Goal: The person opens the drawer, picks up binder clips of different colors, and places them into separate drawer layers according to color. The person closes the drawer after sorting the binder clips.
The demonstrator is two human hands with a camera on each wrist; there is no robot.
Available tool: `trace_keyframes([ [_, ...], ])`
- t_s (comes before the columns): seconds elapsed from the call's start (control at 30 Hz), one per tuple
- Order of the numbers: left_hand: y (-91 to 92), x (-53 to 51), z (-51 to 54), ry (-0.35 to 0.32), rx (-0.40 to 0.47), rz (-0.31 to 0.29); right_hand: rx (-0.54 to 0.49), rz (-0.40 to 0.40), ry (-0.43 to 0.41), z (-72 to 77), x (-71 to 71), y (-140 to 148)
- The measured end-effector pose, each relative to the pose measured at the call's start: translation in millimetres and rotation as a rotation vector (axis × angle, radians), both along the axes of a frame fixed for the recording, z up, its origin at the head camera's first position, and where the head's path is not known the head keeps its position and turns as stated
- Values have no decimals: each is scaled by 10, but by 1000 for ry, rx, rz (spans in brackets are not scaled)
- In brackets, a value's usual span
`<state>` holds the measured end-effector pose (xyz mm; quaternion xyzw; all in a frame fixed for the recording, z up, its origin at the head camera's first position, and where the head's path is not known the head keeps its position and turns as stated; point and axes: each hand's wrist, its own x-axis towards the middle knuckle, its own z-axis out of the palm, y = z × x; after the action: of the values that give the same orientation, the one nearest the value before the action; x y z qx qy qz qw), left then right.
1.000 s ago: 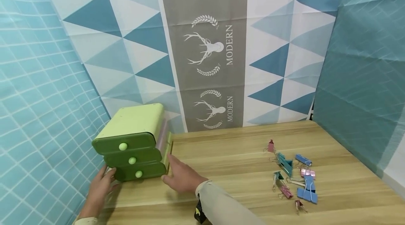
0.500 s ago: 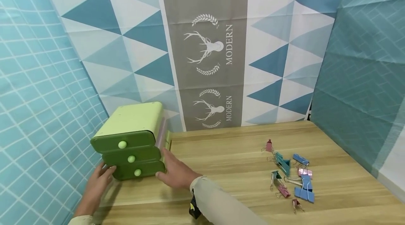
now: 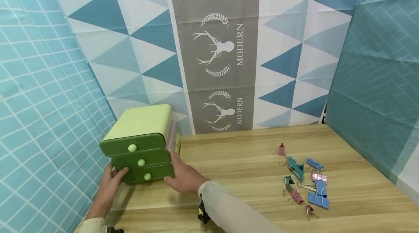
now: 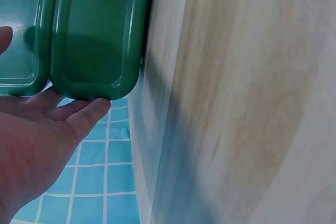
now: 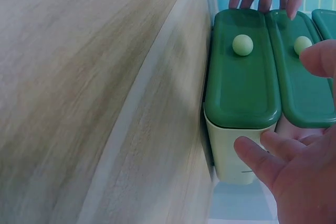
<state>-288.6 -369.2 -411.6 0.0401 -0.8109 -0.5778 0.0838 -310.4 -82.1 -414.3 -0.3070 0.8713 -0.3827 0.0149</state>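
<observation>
A small three-drawer organizer (image 3: 144,122) with a pale green top and dark green drawer fronts stands at the table's left, by the tiled sheet. Each front has a round pale green knob (image 3: 141,162). My left hand (image 3: 107,191) is at its left side, fingers extended along the side and thumb over the front. In the left wrist view, fingertips (image 4: 97,107) rest against the end of the bottom drawer front. At the opposite side is my right hand (image 3: 186,177), its fingers straight along the wall and thumb in front. Some of its fingertips are hidden behind the organizer.
On the right of the wooden table (image 3: 229,160) lie several binder clips, among them a teal one (image 3: 296,169), a blue one (image 3: 318,201) and a pink one (image 3: 281,149). Patterned sheets (image 3: 226,62) hang behind and at both sides.
My right hand has shifted slightly up and left along the organizer's side. My left thumb has come further over the front. The view has shifted slightly; the binder clips lie as before.
</observation>
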Motion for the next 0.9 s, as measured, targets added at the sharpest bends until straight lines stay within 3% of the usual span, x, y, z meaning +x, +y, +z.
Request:
trace_keyframes([
  [0.27,71,15,48,1,-41,-45,19,-35,-31,4,5,75],
  [0.63,172,-2,71,-75,-67,-57,57,-55,6,-37,17,189],
  [0.9,323,35,75,-48,-105,-87,34,-82,8,-6,113,372],
])
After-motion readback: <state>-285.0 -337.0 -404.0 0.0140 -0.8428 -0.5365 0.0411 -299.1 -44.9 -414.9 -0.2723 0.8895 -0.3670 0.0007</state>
